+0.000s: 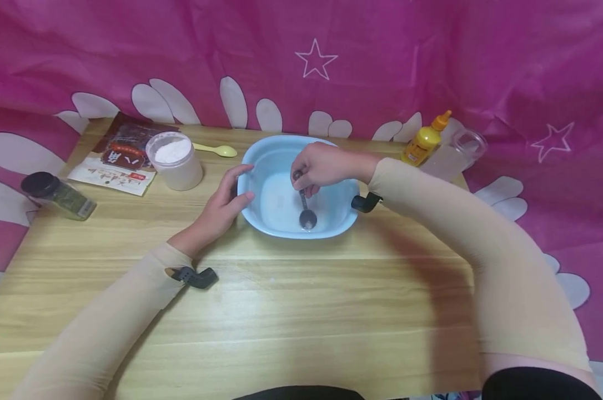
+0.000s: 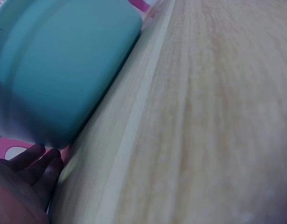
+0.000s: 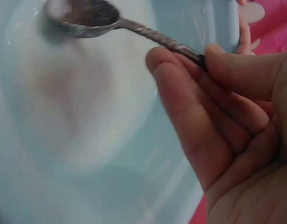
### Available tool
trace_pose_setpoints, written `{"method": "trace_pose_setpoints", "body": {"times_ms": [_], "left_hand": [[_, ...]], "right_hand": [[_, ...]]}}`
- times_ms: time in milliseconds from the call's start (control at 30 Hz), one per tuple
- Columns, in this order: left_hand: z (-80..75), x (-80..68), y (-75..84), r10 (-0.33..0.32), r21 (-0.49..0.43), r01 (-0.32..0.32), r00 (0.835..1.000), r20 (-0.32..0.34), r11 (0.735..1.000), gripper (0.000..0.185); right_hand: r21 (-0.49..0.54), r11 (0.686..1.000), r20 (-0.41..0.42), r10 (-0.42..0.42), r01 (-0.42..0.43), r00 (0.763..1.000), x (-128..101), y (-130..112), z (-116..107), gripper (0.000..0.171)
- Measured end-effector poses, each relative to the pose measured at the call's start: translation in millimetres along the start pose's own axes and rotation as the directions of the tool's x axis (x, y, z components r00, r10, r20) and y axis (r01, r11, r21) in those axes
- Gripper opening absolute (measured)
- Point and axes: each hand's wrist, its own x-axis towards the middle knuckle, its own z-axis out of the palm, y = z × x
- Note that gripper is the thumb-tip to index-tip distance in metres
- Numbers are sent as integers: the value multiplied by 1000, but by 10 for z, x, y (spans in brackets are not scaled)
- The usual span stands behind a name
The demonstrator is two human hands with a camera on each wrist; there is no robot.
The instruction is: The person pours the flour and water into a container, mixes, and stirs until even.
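Note:
A light-blue plastic basin [image 1: 264,226] stands on the table with clear liquid in it. My right hand [image 1: 317,166] is over the basin and pinches the handle of a dark metal spoon [image 1: 307,218] between thumb and fingers. The spoon's bowl points down, low inside the basin. In the right wrist view the spoon [image 3: 148,32] shows a twisted handle. My left hand [image 1: 225,201] rests against the basin's left side, thumb and forefinger at the rim. The left wrist view shows fingers [image 2: 33,168] stretched beside the basin's outer wall [image 2: 73,70].
Behind on the left are a jar of white powder [image 1: 176,166], a yellow spoon [image 1: 221,150], a printed packet [image 1: 116,161] and a black-lidded spice jar [image 1: 61,195]. A yellow squeeze bottle [image 1: 423,141] and a clear container [image 1: 451,158] lie at the back right. A pink curtain [image 1: 381,61] hangs behind.

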Motion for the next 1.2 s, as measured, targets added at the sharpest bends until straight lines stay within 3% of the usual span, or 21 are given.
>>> {"method": "trace_pose_setpoints", "body": {"times_ms": [167, 267, 333, 433, 533, 600, 667, 767, 933, 1067, 1200], "left_hand": [[-8, -2, -1, 7, 16, -7, 1000, 3, 1000, 61], [-10, -3, -4, -3, 33, 3, 1000, 3, 999, 61], [-11, -2, -2, -10, 40, 10, 1000, 3, 999, 61], [-11, 6, 5, -12, 37, 12, 1000, 6, 999, 61], [-10, 11, 11, -9, 37, 8, 1000, 10, 999, 61], [-9, 12, 14, -4, 28, 4, 1000, 12, 1000, 61], [-11, 8, 14, 3, 17, -3, 1000, 14, 1000, 61], [-11, 2, 15, 9, 3, -9, 1000, 14, 1000, 61], [-16, -7, 7, 0, 19, 0, 1000, 9, 1000, 61], [-18, -3, -3, -6, 25, 6, 1000, 8, 1000, 61], [-20, -2, -8, 2, 11, -2, 1000, 14, 1000, 61]], "right_hand": [[29, 1000, -122, -2, 6, 993, 124, -59, 13, 18], [-27, 998, -228, 44, -51, 973, 128, -51, -49, 17], [-76, 993, -251, 72, -94, 965, 105, -35, -91, 17], [-102, 989, -173, 90, -109, 981, 59, -37, -107, 16], [-52, 998, -37, 45, -47, 998, 48, -80, -38, 15], [7, 1000, 5, -9, 9, 1000, 74, -120, 35, 15], [63, 996, -15, -56, 57, 998, 114, -168, 97, 16], [89, 993, -121, -71, 82, 990, 180, -215, 128, 17], [-42, 999, -278, 16, -29, 960, 217, -228, 29, 19], [-117, 987, -220, 85, -112, 972, 172, -240, -25, 19], [-63, 996, -82, 58, -63, 995, 160, -319, 49, 19]]}}
